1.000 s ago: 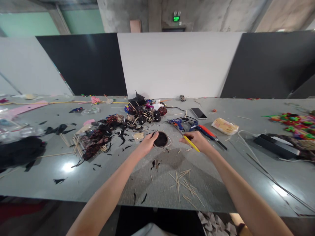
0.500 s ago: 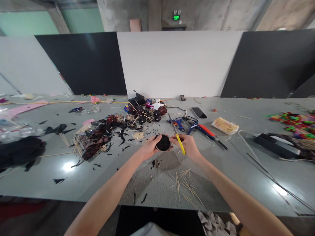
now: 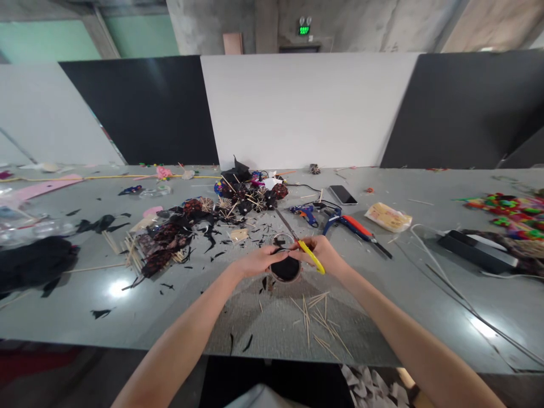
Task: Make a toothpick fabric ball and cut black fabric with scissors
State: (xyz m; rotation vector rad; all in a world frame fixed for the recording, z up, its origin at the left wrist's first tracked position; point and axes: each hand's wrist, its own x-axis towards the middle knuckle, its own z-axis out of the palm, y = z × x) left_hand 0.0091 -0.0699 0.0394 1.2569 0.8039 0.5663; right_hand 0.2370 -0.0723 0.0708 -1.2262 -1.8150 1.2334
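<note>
Over the middle of the table, both my hands close on a small round piece with a pale rim and a black middle. A second clear ring shows just behind it; whether the two are joined I cannot tell. My left hand pinches the round piece from the left, thumb on its far edge. My right hand presses fingers at the same edge. It also keeps hold of yellow-handled scissors, seen edge-on, with the long metal blade pointing away to the upper left.
Thin wooden sticks lie near the front edge. Dark spiky balls and black scraps spread left. To the right are a blue glue gun, an orange-and-blue handled tool, a phone, a yellowish packet and a cable.
The round piece has come lower and nearer, and a clear ring now shows behind it. My hands have drawn together at its far edge. The scissors' blade has swung left.
</note>
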